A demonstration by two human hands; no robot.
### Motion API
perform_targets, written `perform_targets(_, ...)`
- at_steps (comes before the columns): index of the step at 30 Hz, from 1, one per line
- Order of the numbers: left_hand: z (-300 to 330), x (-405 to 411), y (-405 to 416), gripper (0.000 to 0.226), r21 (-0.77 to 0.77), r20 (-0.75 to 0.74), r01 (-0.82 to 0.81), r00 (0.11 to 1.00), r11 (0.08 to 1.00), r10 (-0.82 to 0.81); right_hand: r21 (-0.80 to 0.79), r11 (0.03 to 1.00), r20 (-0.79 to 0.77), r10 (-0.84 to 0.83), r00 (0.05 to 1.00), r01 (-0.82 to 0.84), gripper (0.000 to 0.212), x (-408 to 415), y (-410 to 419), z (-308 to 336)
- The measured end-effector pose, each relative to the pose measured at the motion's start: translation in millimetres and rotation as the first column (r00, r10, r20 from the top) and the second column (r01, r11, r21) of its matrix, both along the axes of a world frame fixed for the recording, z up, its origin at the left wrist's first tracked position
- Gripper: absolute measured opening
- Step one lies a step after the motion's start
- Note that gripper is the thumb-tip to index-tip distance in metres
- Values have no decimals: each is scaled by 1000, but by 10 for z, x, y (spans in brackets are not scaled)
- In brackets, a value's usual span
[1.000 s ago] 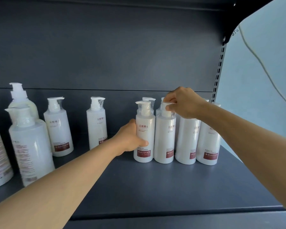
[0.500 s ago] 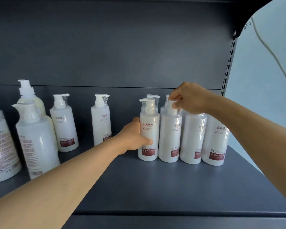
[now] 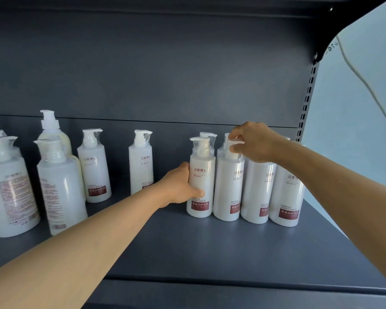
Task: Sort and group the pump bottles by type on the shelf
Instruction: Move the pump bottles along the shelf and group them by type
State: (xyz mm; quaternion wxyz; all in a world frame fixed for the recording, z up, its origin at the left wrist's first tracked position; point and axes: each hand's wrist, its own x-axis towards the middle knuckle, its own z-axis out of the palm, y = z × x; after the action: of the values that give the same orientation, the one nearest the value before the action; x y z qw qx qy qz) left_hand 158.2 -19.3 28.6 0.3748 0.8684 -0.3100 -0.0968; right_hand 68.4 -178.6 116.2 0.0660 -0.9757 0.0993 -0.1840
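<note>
Several slim white conditioner pump bottles with red labels stand packed together at the right of the dark shelf (image 3: pixel 187 248). My left hand (image 3: pixel 178 186) grips the body of the leftmost bottle of that group (image 3: pixel 201 181). My right hand (image 3: pixel 252 141) pinches the pump head of the second bottle (image 3: pixel 228 188) beside it. Two more of the same kind, one (image 3: pixel 257 192) and another (image 3: pixel 288 197), stand to its right, with others half hidden behind. Two matching bottles stand apart further left, one (image 3: pixel 140 163) and another (image 3: pixel 95 168).
Larger translucent pump bottles, one (image 3: pixel 58 188) and another (image 3: pixel 9 192), stand at the far left, with a yellowish one (image 3: pixel 54 139) behind. The shelf's perforated upright (image 3: pixel 308 97) and a pale wall with a cable lie to the right. The shelf's front edge is near me.
The view has shifted slightly left. Both hands keep their hold on the same two bottles, which stay pressed against the right-hand group.
</note>
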Motion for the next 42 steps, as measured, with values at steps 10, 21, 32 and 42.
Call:
perform_targets(10, 194, -54, 563, 72, 65, 179, -127, 977, 990, 114, 3, 981, 167, 189, 968, -192, 47, 16, 460, 199)
perform_targets(21, 810, 138, 1608, 34, 70, 656, -344, 723, 936, 216, 43, 951, 41, 303, 952, -305, 40, 643, 1141, 167)
perform_targets(32, 937, 572, 2230, 25, 354, 521, -271, 852, 895, 52, 35, 989, -100, 145, 984, -142, 48, 1354, 1570, 50)
perform_targets(42, 946, 694, 2243, 32, 257, 514, -68, 854, 964, -77, -137, 989, -24, -53, 998, 49, 39, 1489, 1731, 29)
